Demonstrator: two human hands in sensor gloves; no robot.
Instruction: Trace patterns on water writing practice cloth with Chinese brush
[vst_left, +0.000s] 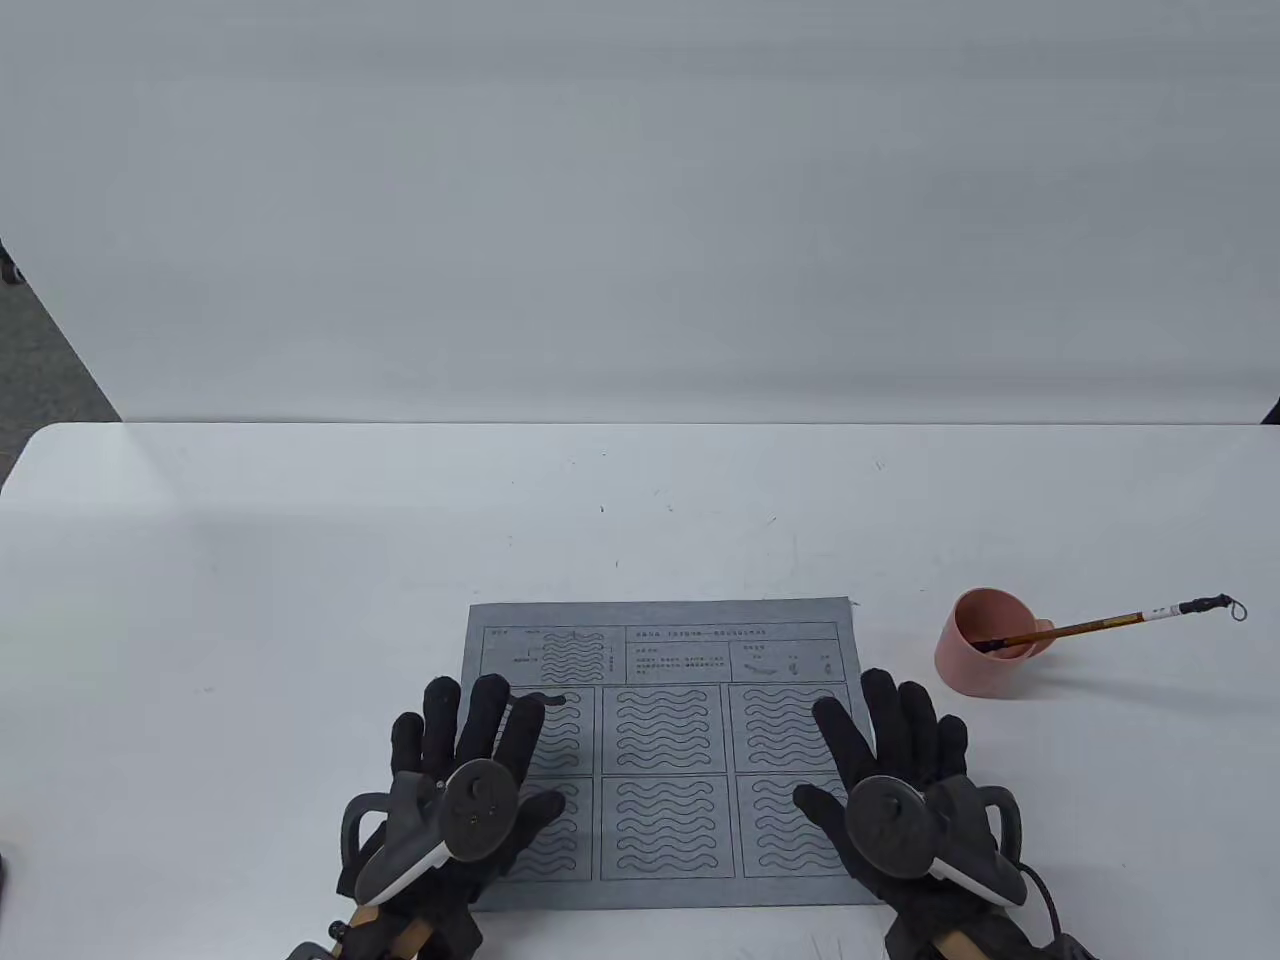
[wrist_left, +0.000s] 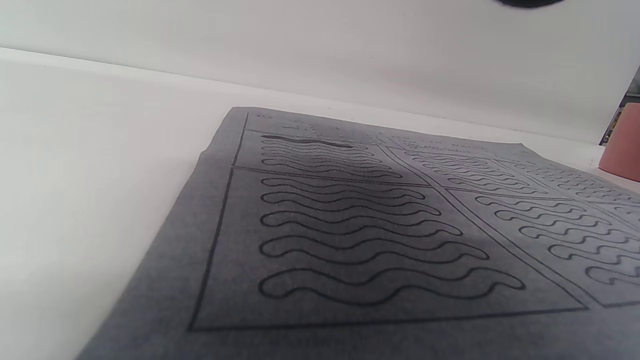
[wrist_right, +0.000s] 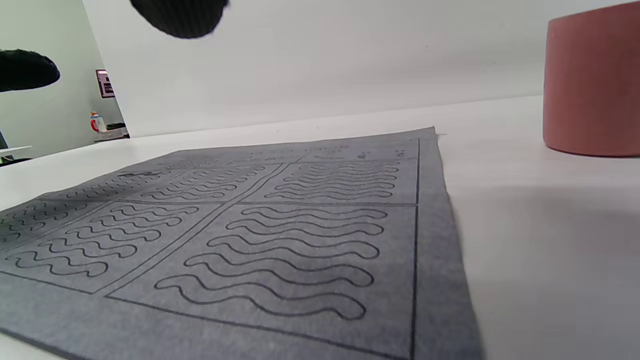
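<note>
A grey water writing cloth (vst_left: 665, 750) printed with panels of wavy outlines lies flat on the white table (vst_left: 250, 600). One wave at the top of its upper left panel is dark and wet (vst_left: 548, 699). My left hand (vst_left: 470, 770) lies open and flat over the cloth's left panels. My right hand (vst_left: 890, 760) lies open over its right edge. Neither holds anything. The cloth also shows in the left wrist view (wrist_left: 350, 235) and in the right wrist view (wrist_right: 280, 240). A brush (vst_left: 1110, 624) with a wooden handle stands tip down in a pink cup (vst_left: 985, 645) to the right.
The pink cup appears at the right edge in the left wrist view (wrist_left: 622, 145) and in the right wrist view (wrist_right: 592, 85). The brush handle sticks out to the right over the table. A white wall stands behind the table's far edge.
</note>
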